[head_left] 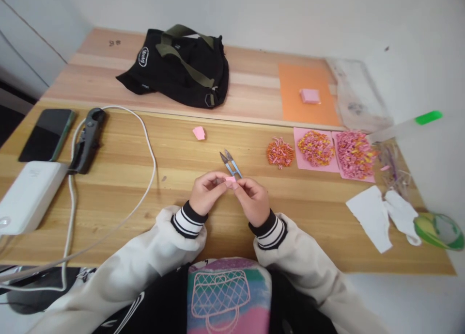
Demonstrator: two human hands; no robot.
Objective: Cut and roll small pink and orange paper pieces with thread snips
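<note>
Between the fingertips of my left hand (208, 191) and my right hand (252, 198) is a small piece of pink paper (230, 179), pinched from both sides. Just beyond my fingers lie blue-handled thread snips (231, 164) with dark blades pointing away. Farther up the table sits another pink paper scrap (199, 133). To the right is a small pile of tiny rolled orange and pink pieces (280, 153). Two larger piles, one of orange and pink bits (316, 149) and one mostly pink (355, 153), rest on pink paper squares.
A black bag (185, 67) lies at the back. On the left are a phone (47, 135), a white power bank (32, 196), a black clamp-like object (88, 140) and a white cable (148, 150). Orange paper (290, 103) bears a pink stack (310, 96). Torn white paper (372, 217) and a green tape roll (428, 230) lie right.
</note>
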